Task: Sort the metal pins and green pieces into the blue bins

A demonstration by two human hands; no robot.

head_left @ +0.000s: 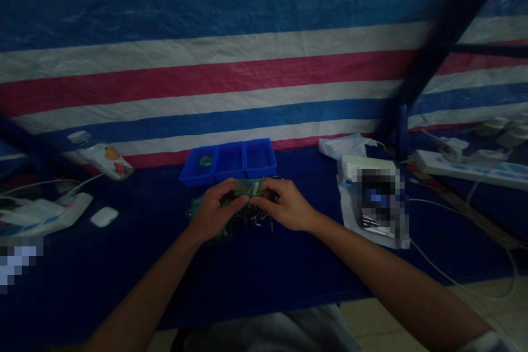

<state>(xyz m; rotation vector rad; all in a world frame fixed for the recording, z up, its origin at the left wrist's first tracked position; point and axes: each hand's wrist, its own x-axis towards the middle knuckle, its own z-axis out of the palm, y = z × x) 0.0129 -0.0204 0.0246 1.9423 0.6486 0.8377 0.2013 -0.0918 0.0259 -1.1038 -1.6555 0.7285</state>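
Observation:
Both of my hands meet over the middle of a dark blue table [264, 269]. My left hand [214, 212] and my right hand [286, 206] pinch the two ends of a small greenish flat piece [249, 187], like a circuit board, held just above the table. Under the hands lies a heap of small metal pins [251, 219] beside greenish clear bags [193, 214]. The light is dim, so finer detail is lost.
Three joined blue bins [231, 160] stand behind the hands. A lying bottle [101, 157], a white mouse [104, 216] and cables are at the left. A white packet [350, 146], a power strip [466, 168] and cords lie at the right. A striped tarp [231, 66] hangs behind.

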